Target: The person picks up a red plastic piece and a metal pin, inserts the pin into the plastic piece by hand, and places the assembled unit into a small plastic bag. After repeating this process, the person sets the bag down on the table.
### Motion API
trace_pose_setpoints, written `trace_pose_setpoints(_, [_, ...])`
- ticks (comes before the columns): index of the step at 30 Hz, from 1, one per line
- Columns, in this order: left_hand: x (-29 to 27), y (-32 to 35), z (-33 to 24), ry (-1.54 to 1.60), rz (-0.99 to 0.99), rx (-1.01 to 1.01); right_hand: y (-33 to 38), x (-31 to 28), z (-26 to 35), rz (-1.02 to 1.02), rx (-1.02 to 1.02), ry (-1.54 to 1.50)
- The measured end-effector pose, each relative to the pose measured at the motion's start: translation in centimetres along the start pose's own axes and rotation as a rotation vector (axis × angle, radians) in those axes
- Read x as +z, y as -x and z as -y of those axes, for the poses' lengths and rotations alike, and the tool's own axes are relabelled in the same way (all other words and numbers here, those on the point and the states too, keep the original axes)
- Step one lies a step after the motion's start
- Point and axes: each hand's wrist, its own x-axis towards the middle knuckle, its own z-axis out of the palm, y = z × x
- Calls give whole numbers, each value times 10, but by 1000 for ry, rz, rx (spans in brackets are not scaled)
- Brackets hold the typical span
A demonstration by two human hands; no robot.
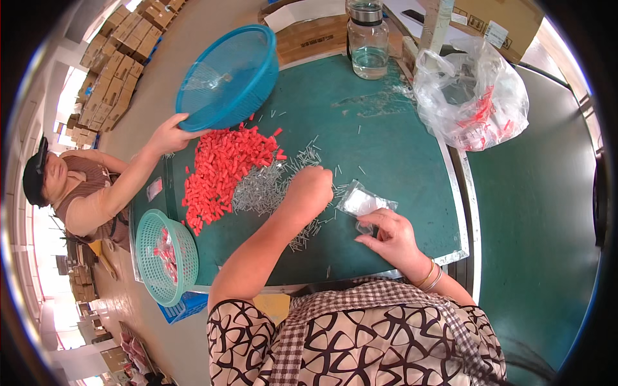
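My left hand is closed in a loose fist over a pile of thin grey metal pins, which look like screws or nails. Whatever its fingers hold is hidden. To the right, my right hand pinches the lower edge of a small clear plastic bag. The bag lies tilted just above the green tabletop and has a pale, shiny patch. Red plastic plugs form a heap beside the pins, on their left. Some pins lie scattered between my two hands.
A co-worker's hand grips a tilted blue basket over the heap's far side. A mint-green basket with small packets stands at the near left corner. A glass bottle and a plastic bag sit at the far right.
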Motion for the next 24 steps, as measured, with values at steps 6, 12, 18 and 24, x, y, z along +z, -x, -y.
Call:
trace_pose_setpoints(6, [-1, 20, 2, 210, -269, -38, 1, 0, 0, 2, 57, -17])
trace_pose_setpoints(12, [-29, 53, -46, 944, -178, -72, -3, 4, 3, -13, 116, -41])
trace_pose_setpoints(18, [-22, 53, -61, 675, -255, 199, -6, 2, 5, 14, 178, -32])
trace_pose_setpoints(24, [-25, 55, -62, 640, -280, 247, -2, 5, -5, -29, 177, -133])
